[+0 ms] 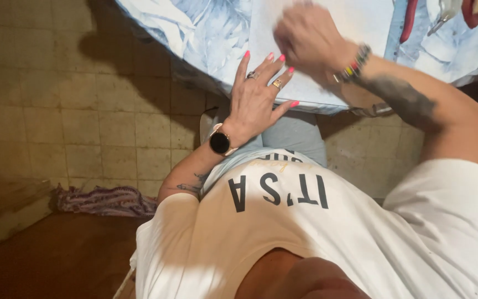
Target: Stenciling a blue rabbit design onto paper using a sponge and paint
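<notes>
The white shirt (327, 232) is closest to the camera, low in the frame, and just above it the left hand (255, 97) lies flat, fingers (275, 63) spread, holding nothing, on the blue flowery cloth (206, 27) at the top middle. The right hand (308, 39) is blurry on the same cloth, so I cannot tell if its fingers are bent or flat. The cloth looks soft, thin and light, best pinched at its hanging edge; it covers a worktop over a tiled floor (84, 122), with a rag (106, 200) at lower left.
</notes>
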